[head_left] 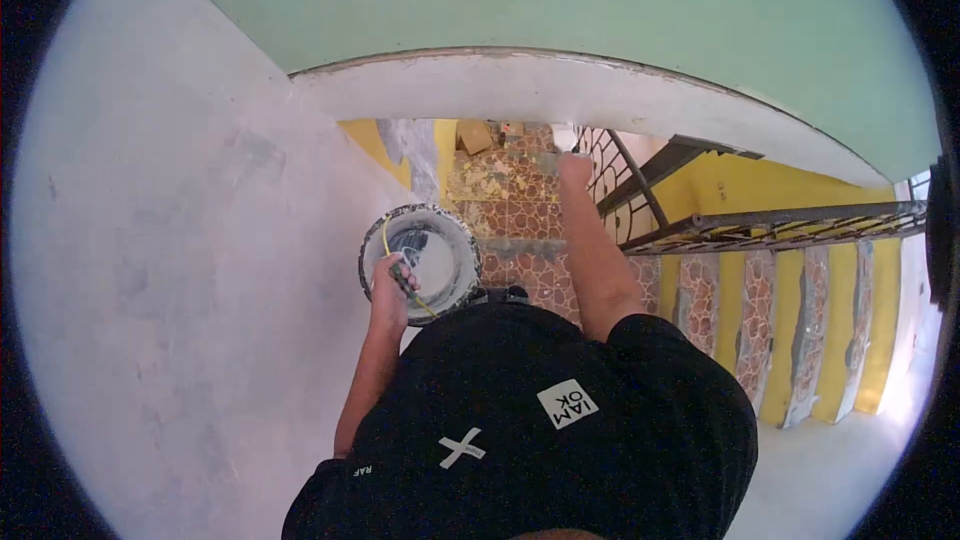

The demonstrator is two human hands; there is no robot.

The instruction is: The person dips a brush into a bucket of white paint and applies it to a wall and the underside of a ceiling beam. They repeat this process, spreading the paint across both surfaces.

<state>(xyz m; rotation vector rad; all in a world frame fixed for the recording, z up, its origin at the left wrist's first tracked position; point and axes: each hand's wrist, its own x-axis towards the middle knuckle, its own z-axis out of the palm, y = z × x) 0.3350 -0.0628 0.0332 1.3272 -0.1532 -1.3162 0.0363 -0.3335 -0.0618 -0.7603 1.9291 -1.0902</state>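
My left hand [393, 283] is closed round the dark grip on the yellow handle [386, 231] of a paint-spattered bucket [468, 245]. Whitish paint [437, 265] shows inside the bucket, with a dark patch at one side. Stretched far forward, my right hand [574, 168] is closed on a small tool with a white head [564, 137]. That head overlaps the lower edge of the white beam [480, 83] in this view; the kind of tool I cannot tell.
A white wall [200, 240] rises on the left, below a green surface [600, 10]. To the right runs a dark metal railing [780, 230] beside yellow-and-brown stairs [755, 310]. Patterned floor tiles [525, 215] lie lower down, with a cardboard box [475, 137] farther off.
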